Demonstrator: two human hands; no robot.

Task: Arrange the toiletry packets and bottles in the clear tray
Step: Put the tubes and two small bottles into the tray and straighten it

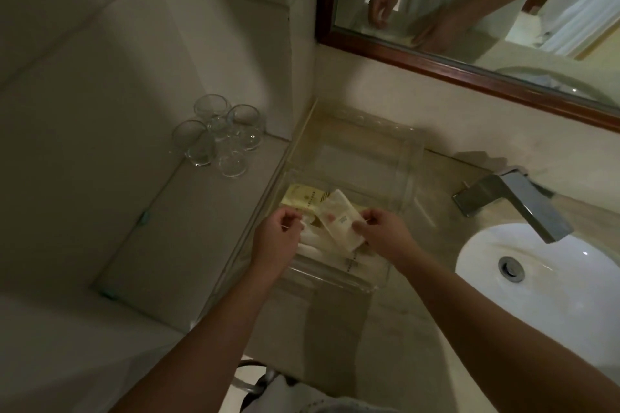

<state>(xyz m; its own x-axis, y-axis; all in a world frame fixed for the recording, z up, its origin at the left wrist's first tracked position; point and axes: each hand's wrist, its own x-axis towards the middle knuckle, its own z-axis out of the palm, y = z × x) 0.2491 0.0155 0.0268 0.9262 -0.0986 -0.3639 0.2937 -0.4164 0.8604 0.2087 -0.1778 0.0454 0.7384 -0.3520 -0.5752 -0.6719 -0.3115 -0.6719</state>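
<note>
Over the clear tray (407,157), both hands pinching a cream packet (339,223) (label unreadable)

Clear tray (375,151): see-through plastic, rectangular w/ raised walls, sits on the counter up against the wall corner. Far half is bare. Near half holds the toiletries in a loose pile. Pale yellow packet (302,198) w/ dark print lies flat at the near-left. Cream packet (340,223) w/ a small label sits tilted across it, overlapping. White bottles (310,240) below, partly hidden, count unclear. One more printed packet (360,261) flat by the near wall.
</note>
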